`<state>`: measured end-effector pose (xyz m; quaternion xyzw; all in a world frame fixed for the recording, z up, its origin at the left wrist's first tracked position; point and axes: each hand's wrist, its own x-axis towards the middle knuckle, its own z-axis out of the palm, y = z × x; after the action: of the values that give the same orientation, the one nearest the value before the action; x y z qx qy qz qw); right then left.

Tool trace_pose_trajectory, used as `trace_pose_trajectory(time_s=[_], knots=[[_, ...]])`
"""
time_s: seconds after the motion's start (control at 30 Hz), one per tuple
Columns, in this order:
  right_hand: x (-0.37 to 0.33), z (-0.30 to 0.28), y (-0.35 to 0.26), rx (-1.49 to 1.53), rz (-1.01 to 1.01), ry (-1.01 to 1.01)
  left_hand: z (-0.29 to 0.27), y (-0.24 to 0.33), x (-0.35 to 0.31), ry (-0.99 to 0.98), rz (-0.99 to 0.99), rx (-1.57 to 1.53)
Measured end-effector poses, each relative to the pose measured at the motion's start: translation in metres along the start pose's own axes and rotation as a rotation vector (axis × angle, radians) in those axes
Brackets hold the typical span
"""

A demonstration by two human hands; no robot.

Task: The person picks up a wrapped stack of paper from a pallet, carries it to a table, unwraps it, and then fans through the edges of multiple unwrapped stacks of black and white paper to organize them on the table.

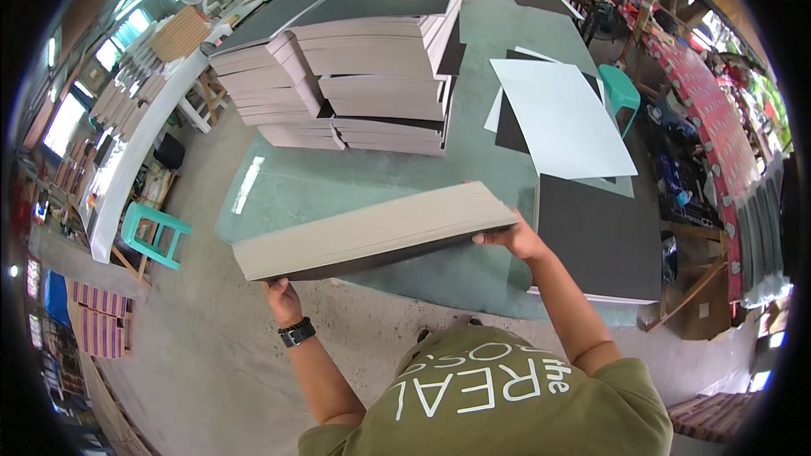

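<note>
In the head view, the green desk point(355, 173) spreads out before the person, and the thick stack of boards point(372, 230) is held up at its near edge, the stack's left end reaching over the desk's near-left corner. The stack slants, its right end farther from the person than its left; pale layered edges face up and a dark face shows along the side toward the person. The left grip point(283, 302), with a dark watch point(296, 332) on its wrist, grasps the stack's left end from below, just outside the desk's near edge. The right grip point(517, 241) grasps the other end, above the desk's near part, between its middle and its right side. Whether the stack touches the desk anywhere, I cannot tell. On the desk's left half, beyond the held stack, stands a tall pile of boards point(380, 49) with dark tops. At the desk's near-right corner lies a black-topped stack point(600, 236); just beyond it, on the desk's right side, a white sheet point(566, 114) overlaps dark ones. One teal stool point(156, 228) stands left of the desk, and another teal stool point(621, 91) at its right side.
</note>
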<state>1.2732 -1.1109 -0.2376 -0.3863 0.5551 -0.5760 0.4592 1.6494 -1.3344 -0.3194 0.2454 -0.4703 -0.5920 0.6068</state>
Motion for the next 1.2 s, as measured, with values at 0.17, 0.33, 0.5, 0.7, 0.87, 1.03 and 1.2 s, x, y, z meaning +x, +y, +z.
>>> trace_pose_trajectory(time_s=[0.17, 0.33, 0.5, 0.7, 0.87, 1.03, 1.2], knots=[[0.007, -0.018, -0.002, -0.067, 0.089, -0.037, 0.034, 0.030, 0.003, -0.022, 0.122, 0.094], [0.005, -0.008, 0.003, 0.079, 0.042, 0.006, 0.181, 0.107, 0.009, -0.071, 0.779, 1.538], [-0.005, 0.006, 0.001, -0.076, -0.305, 0.173, 0.242, 0.072, 0.017, -0.648, 0.192, 1.590], [-0.032, 0.013, -0.017, -0.086, -0.442, 0.242, 0.247, 0.066, 0.035, -0.664, 0.292, 1.603], [-0.034, 0.019, -0.016, -0.099, -0.479, 0.286, 0.250, 0.066, 0.034, -0.669, 0.279, 1.588], [-0.039, 0.020, -0.015, -0.230, -0.479, 0.331, 0.248, 0.064, 0.034, -0.637, 0.292, 1.585], [-0.043, 0.020, -0.018, -0.377, -0.499, 0.395, 0.248, 0.064, 0.035, -0.630, 0.292, 1.578]])
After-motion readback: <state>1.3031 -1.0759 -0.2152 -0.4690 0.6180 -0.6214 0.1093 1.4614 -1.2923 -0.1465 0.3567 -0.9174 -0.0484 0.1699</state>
